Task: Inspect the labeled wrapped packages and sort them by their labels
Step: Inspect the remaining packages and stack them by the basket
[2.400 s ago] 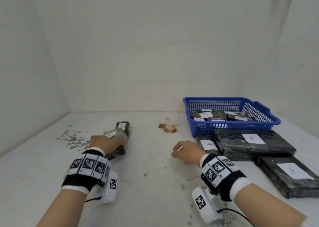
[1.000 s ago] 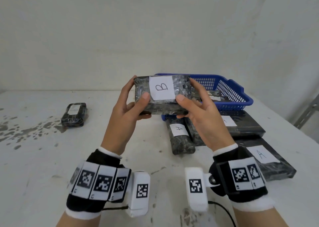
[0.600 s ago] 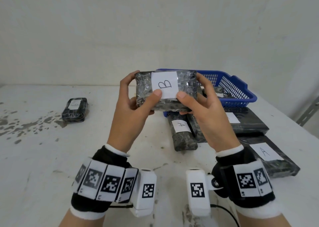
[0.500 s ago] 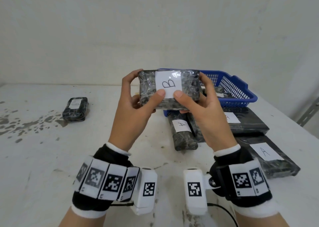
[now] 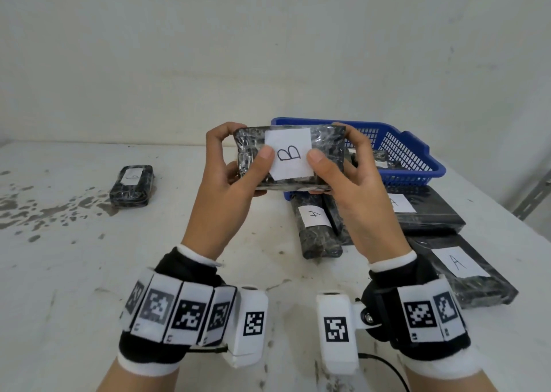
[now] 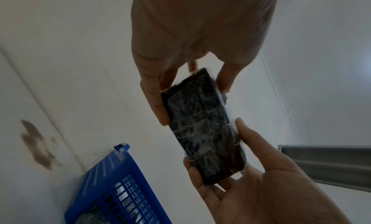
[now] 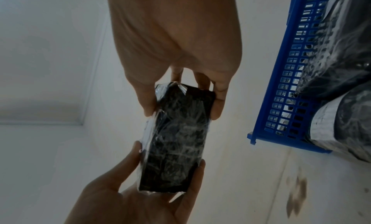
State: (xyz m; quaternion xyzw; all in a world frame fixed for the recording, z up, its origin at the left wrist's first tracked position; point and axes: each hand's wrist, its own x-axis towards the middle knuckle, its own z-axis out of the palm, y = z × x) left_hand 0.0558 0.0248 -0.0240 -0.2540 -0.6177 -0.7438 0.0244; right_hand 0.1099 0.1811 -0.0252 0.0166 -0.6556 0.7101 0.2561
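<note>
Hands, left hand (image 5: 229, 189) and right hand (image 5: 354, 195), clamp fingers round a wrapped package (image 5: 290, 156), raised above the table (image 5: 74, 272) with its B label (image 5: 288, 154) facing up, likely for reading.

The head camera looks forward and down over the white table (image 5: 89, 272) from above the wrists. Each wrist camera sits close beneath its palm, facing up along the fingers. All three views share the black film-wrapped package (image 5: 325, 147) (image 6: 202, 124) (image 7: 176, 140) and the blue perforated plastic basket (image 5: 411, 159) (image 6: 112, 179) (image 7: 281, 100).
</note>
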